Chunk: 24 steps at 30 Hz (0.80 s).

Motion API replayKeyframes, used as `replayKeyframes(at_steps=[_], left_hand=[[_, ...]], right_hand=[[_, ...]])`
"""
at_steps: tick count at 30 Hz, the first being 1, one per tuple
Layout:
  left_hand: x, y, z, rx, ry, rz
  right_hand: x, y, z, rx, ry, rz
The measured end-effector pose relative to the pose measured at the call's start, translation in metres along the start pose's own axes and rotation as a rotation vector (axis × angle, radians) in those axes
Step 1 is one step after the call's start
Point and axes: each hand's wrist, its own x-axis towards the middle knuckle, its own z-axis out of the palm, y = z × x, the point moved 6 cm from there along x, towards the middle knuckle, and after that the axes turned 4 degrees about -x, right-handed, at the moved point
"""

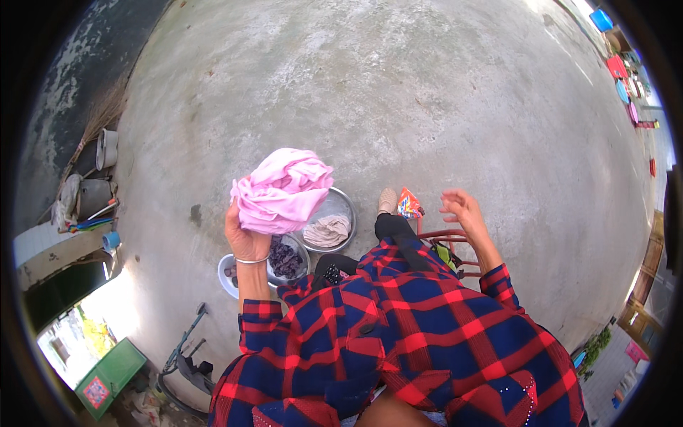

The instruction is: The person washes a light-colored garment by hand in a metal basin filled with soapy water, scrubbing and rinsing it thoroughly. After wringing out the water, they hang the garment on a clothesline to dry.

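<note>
A bunched pink cloth [285, 192] is held up by my left hand [246, 235], which wears a silver bangle. Below and behind it, a round metal basin [347, 205] on the ground has a wrung beige cloth [326, 231] in it. A second metal basin [301, 256], partly covered by the pink cloth and my arm, contains dark purple cloth [285, 259]. My right hand [461, 211] is empty, its fingers bent and somewhat apart. It is raised above a red metal-framed seat [448, 235], nearest to an orange printed bag [409, 204].
Beside the basins is a white tub [228, 275] with dark items inside. Concrete floor [373, 107] stretches ahead. Along the left wall are a twig broom [101, 115] and buckets [106, 149]. A wheeled metal frame [184, 341] stands at lower left, near a green panel [111, 376].
</note>
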Motion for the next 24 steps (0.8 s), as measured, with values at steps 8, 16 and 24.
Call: replayKeyframes(at_steps=[8, 16, 24], left_hand=[[0.095, -0.055, 0.132, 0.019, -0.230, -0.092], [0.197, -0.056, 0.179, 0.007, -0.312, -0.142], [0.307, -0.060, 0.237, 0.719, -0.382, 0.005]], right_hand=[[0.053, -0.269, 0.086, 0.071, -0.390, -0.631], [0.127, -0.379, 0.063, 0.232, -0.287, -0.602], [0.191, -0.483, 0.062, 0.233, -0.290, -0.756]])
